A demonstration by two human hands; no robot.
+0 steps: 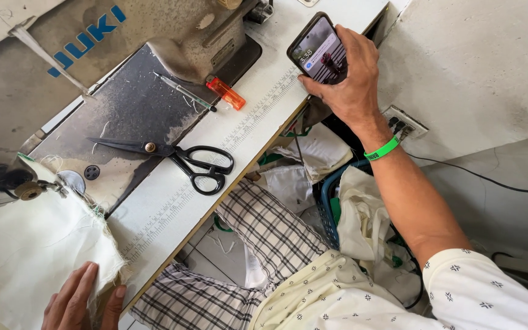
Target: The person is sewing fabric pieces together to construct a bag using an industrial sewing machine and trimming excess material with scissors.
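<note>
My right hand (349, 79) holds a dark smartphone (316, 47) with a lit screen at the far right edge of the white sewing table (239, 131); a green band (382, 150) circles that wrist. Flat on a piece of cream fabric (29, 244) at the lower left lies my left hand (80, 302), fingers spread over the cloth's frayed edge. The fabric lies under the sewing machine (50, 61) head. Black scissors (172, 156) rest partly on the machine's dark bed (129, 110), between the two hands.
An orange lighter (227, 93) and a thin pen-like tool (184, 91) lie by the machine base. A blue basket (328, 208) with cloth stands below the table. A wall socket (404, 122) with plugs and a cable sits on the right wall. My checked trousers (258, 232) show below.
</note>
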